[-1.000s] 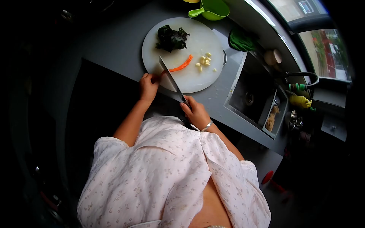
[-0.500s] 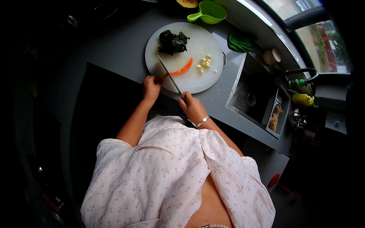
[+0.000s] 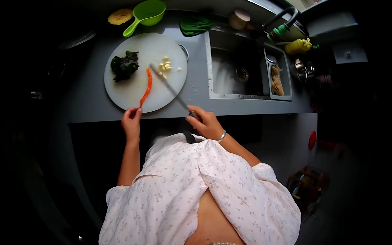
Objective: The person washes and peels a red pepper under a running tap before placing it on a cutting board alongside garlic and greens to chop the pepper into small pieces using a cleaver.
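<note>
My left hand pinches the near end of a long red chili pepper, at the near edge of the round white cutting board. In my right hand is a knife by its dark handle. Its blade slants over the right part of the board, to the right of the chili and apart from it, with the tip close to several peeled garlic cloves. A clump of dark purple-green leaves lies on the board's left side.
Behind the board stand a green ladle-shaped scoop, a cut yellow piece of produce and a green cloth. To the right is a sink with a side tray, a faucet and a yellow bottle.
The head view has turned, shifting the board to the left. The knife has moved off the chili to its right, toward the garlic. My left hand still holds the chili's end.
</note>
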The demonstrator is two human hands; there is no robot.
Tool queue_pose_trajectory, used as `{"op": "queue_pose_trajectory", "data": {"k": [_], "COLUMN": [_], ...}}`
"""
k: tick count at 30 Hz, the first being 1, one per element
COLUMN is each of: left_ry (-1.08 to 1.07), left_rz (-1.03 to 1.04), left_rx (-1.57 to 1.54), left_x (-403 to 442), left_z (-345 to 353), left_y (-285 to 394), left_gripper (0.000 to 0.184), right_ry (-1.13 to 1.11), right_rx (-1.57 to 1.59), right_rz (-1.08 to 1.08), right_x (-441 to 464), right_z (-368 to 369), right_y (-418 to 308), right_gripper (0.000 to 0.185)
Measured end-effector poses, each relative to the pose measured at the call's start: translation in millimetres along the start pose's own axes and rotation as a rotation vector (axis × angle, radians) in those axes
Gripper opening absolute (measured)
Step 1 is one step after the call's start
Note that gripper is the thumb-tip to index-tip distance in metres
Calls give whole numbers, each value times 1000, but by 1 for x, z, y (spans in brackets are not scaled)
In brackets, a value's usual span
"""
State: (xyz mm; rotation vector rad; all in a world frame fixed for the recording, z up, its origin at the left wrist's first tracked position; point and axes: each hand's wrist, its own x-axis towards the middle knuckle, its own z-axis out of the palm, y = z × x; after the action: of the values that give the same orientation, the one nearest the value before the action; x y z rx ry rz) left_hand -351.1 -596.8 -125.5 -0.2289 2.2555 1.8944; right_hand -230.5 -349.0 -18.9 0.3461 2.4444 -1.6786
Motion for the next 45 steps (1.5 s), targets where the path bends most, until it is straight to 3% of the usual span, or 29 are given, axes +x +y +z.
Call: {"op": "queue_pose_trajectory", "data": {"k": [7,13,17,21,23,29,33,35,36,40,45], "left_ry": [-426,-566,-629,-800,-891,-1118,-1142,-1200,-1174,-1248,-1273], "left_rz": [90,100,80,109,185,425,570,421,502,592,481], "left_rx": [59,121,208,238,289,347,354,311,328,169,158], "left_x": [-26,-41,-49,-67,-77,-135,-182,-206,-217,-233,-211], "left_z": [143,228,264,325,366,521,633,680,695,692,554], "left_y": [43,48,48,53,51,63,83,99,106,89,83], "left_gripper": [8,15,15,16,16,18,22,30,34,39,28], "right_ry": [488,674,781,917,1067,1334,1419,1464,1463,1488,1311], "right_rx": [259,285,133,212,419,526,621,621,626,715,771], "right_rz": [103,230,138,186,218,229,310,359,363,342,315], "right_x": [-54,-119,-151,-174,-185,-233,-261,-270,-272,-272,-253], "right_z": [-75,-127,-143,-159,-167,-180,-178,-176,-176,-169,-178], "right_y": [45,85,119,139,146,174,178,181,182,194,200], "right_gripper": [33,38,38,37,37,24,15,15,15,14,16]}}
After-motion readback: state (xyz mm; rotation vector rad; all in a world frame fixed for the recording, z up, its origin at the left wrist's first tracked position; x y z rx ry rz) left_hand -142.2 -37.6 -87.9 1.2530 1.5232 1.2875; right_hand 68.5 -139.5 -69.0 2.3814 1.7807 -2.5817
